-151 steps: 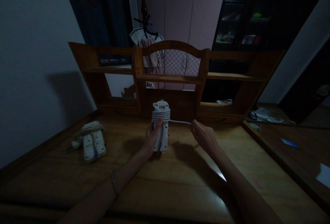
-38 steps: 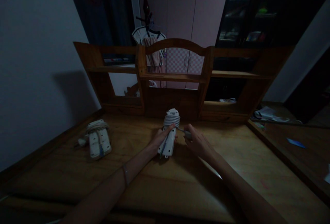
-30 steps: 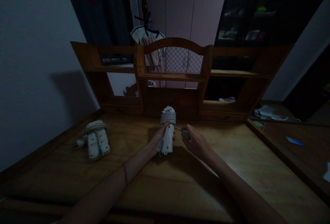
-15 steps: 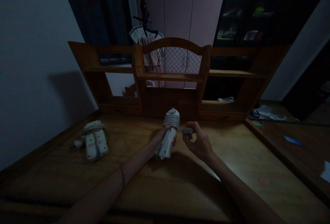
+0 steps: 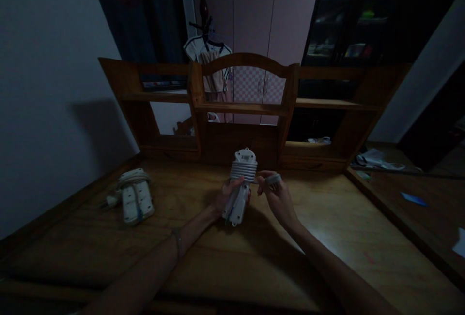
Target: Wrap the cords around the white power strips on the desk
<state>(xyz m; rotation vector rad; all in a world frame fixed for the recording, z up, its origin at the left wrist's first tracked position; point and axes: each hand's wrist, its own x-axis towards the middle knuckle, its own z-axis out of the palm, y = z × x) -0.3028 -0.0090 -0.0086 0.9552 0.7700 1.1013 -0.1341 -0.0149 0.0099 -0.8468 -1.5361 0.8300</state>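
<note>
A white power strip (image 5: 238, 203) is held up above the wooden desk, its underside facing me. Its pale cord (image 5: 243, 172) is wound in several turns around the upper half. My left hand (image 5: 228, 194) grips the strip around its middle, thumb on top just below the coils. To the right, my right hand (image 5: 275, 196) is closed on the cord's free end near the plug (image 5: 273, 178), whose pins show beside the fingers. Over on the left of the desk lies a second power strip (image 5: 136, 203), its own cord wrapped around it.
A wooden shelf unit (image 5: 243, 108) stands along the back of the desk (image 5: 174, 266). The wall (image 5: 54, 112) rises at the left. On the lower brown surface at right lie a blue card (image 5: 413, 199) and plastic bags (image 5: 378, 159).
The held power strip has turned slightly, so its underside faces me more squarely. My right hand has shifted its hold from the plug toward the cord, and the plug has tilted.
</note>
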